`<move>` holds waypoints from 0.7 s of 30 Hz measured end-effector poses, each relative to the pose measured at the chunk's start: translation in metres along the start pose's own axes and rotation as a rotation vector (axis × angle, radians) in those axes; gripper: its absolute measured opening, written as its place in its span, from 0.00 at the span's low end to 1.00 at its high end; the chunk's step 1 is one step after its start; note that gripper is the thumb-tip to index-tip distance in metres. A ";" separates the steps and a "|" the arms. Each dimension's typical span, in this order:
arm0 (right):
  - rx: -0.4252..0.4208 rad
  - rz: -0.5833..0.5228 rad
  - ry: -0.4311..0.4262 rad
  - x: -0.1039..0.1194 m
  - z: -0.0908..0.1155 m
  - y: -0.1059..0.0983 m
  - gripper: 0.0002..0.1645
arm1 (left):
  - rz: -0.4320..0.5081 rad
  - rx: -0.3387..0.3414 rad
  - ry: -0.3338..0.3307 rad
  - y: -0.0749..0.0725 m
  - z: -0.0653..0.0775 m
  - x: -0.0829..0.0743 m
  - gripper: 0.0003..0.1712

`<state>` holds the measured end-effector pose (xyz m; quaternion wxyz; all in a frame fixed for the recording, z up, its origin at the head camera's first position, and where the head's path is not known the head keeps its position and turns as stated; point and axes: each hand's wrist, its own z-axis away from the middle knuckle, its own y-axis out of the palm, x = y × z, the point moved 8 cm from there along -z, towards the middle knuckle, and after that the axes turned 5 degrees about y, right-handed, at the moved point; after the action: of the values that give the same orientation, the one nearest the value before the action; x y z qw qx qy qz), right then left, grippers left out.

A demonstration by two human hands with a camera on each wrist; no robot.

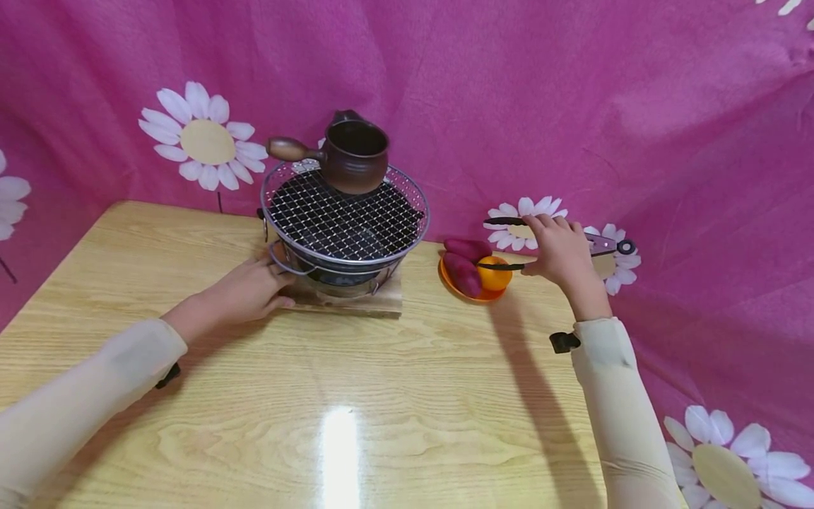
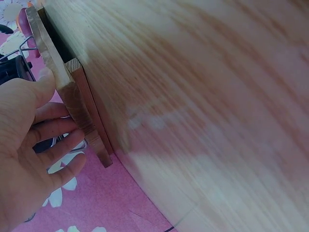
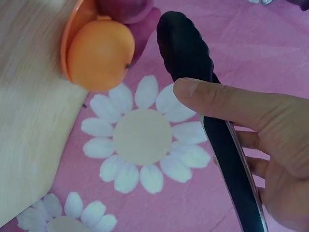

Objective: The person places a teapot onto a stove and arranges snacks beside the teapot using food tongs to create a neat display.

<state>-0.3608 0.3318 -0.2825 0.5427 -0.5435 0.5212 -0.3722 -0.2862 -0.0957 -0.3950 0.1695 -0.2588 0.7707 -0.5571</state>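
A round charcoal grill (image 1: 343, 272) with a wire mesh (image 1: 337, 223) stands on a wooden board (image 1: 356, 304). My left hand (image 1: 251, 288) touches the board's left end beneath the grill's side handle. The left wrist view has its thumb and fairly straight, spread fingers against that end of the board (image 2: 75, 99). In my right hand (image 1: 562, 254) I hold black-tipped tongs (image 3: 224, 154), thumb on the near arm and fingers across the other. Their arms are spread apart, and the near tip overlaps an orange persimmon-like fruit (image 3: 101, 55) in the head view.
A dark brown pot (image 1: 355, 159) with a wooden side handle sits on the back of the mesh. Purple sweet potatoes (image 1: 463, 274) share an orange plate (image 1: 453, 286) with the fruit. Behind the wooden table (image 1: 254, 396) hangs a pink flowered cloth (image 1: 458, 106).
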 end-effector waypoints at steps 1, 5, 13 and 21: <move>0.001 -0.001 -0.002 -0.002 0.001 0.001 0.60 | 0.001 0.003 -0.001 0.000 0.000 0.000 0.20; 0.004 -0.016 -0.015 -0.009 0.004 0.005 0.59 | 0.005 0.004 -0.003 0.001 0.000 0.000 0.19; 0.081 -0.023 -0.011 -0.020 0.006 0.016 0.58 | 0.010 -0.012 -0.006 0.004 0.000 0.001 0.18; 0.150 -0.036 -0.002 -0.023 0.006 0.025 0.58 | 0.012 -0.003 -0.013 0.002 0.000 0.001 0.17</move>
<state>-0.3636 0.3590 -0.3045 0.5757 -0.5109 0.4813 -0.4194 -0.2879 -0.0957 -0.3967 0.1774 -0.2579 0.7721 -0.5531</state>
